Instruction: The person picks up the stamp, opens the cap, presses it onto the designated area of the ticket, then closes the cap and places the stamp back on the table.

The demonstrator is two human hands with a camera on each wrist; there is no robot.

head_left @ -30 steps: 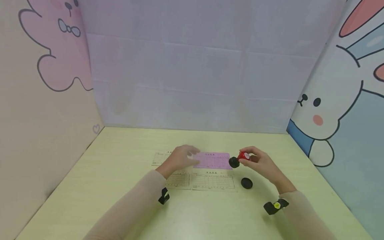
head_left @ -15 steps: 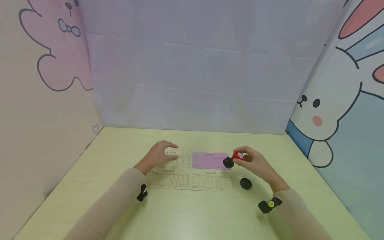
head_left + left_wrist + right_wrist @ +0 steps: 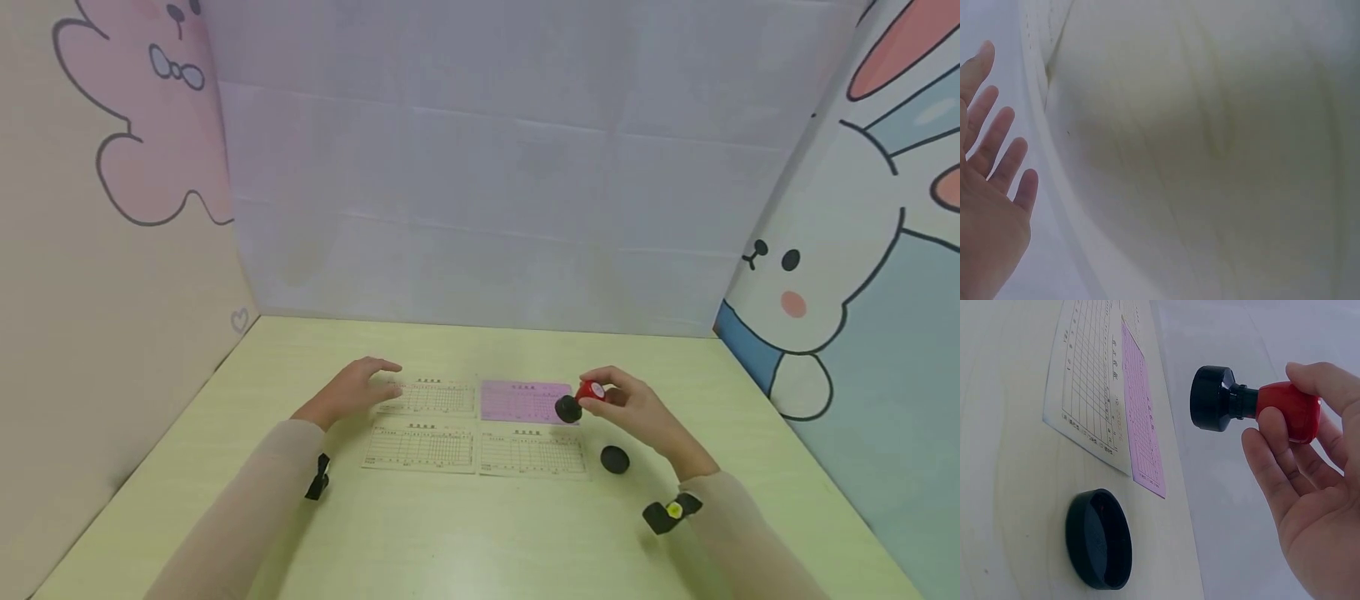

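Observation:
My right hand (image 3: 628, 408) grips a stamp by its red handle (image 3: 1288, 412); its round black head (image 3: 1212, 399) points toward the papers, raised above the table. In the head view the head overlaps the right end of a pink form (image 3: 525, 402). My left hand (image 3: 351, 392) has its fingers spread and holds nothing, at the left end of the back-left white form (image 3: 438, 398). The left wrist view shows the same hand's fingers (image 3: 1002, 140) apart. A round black cap (image 3: 1099, 539) lies on the table, hollow side up, near the right hand.
Two more white printed forms lie in front, a left one (image 3: 418, 448) and a right one (image 3: 532, 454), edge to edge with the others. The pale table (image 3: 465, 533) ends at a white back wall (image 3: 480, 208). Side panels carry a pink cartoon and a rabbit (image 3: 832, 275).
My left hand has moved left, away from the pink form, uncovering the left white forms. My right hand, still gripping the stamp, has shifted slightly left. The forms and cap stay in place.

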